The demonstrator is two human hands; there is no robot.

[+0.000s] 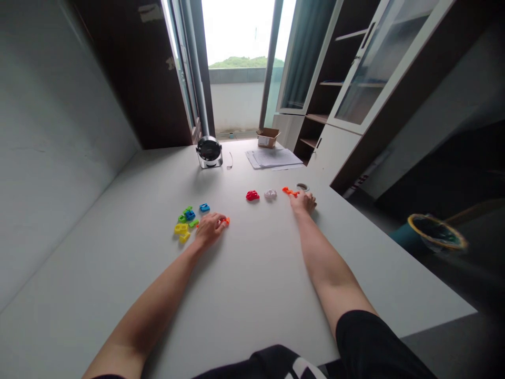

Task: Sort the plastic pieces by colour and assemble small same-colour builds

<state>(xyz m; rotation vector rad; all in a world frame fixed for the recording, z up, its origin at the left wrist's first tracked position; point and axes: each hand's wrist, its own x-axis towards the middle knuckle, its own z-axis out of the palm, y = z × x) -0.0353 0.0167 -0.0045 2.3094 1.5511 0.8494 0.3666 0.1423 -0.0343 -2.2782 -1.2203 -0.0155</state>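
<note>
My left hand (211, 227) rests on the white table (256, 273) with its fingers closed around a small orange piece (225, 220). Just left of it lies a cluster of small plastic pieces: yellow (181, 229), green (187, 211) and blue (190, 215), plus a separate blue piece (204, 207). My right hand (303, 201) is stretched further out, fingers touching an orange piece (289, 191) next to a roll of tape (302, 187). Between the hands lie a red piece (252, 196) and a white piece (270, 194).
A small round fan (209, 151) stands at the back of the table, with a stack of papers (273, 157) and a small cardboard box (267, 137) to its right. Open cabinets (355, 79) rise at the right. A bin (432, 234) sits on the floor.
</note>
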